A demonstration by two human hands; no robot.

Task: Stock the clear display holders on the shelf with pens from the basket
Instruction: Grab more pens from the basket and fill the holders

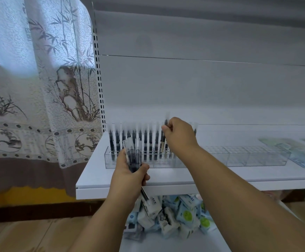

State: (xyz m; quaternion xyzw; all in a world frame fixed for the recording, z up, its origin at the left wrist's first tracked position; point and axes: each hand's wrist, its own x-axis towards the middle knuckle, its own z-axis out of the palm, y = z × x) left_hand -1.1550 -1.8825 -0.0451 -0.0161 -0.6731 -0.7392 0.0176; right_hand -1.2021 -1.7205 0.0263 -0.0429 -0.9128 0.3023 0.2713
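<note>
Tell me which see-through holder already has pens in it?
The left clear holder, beside the curtain. Dark pens stand in it; the right holder looks empty.

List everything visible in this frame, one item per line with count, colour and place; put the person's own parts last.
clear display holder: one long row, transparent, on the white shelf; right part unfilled
standing pens: about a dozen, dark with clear caps, upright in the holder's left part
shelf: one, white, centre
packets: a pile, white and light blue, below the shelf
flat packs: a few, pale green and blue, far right on the shelf
curtain: one, white with bamboo print, left
left hand: grips a bundle of pens
right hand: pinches a single pen above the holder
</note>
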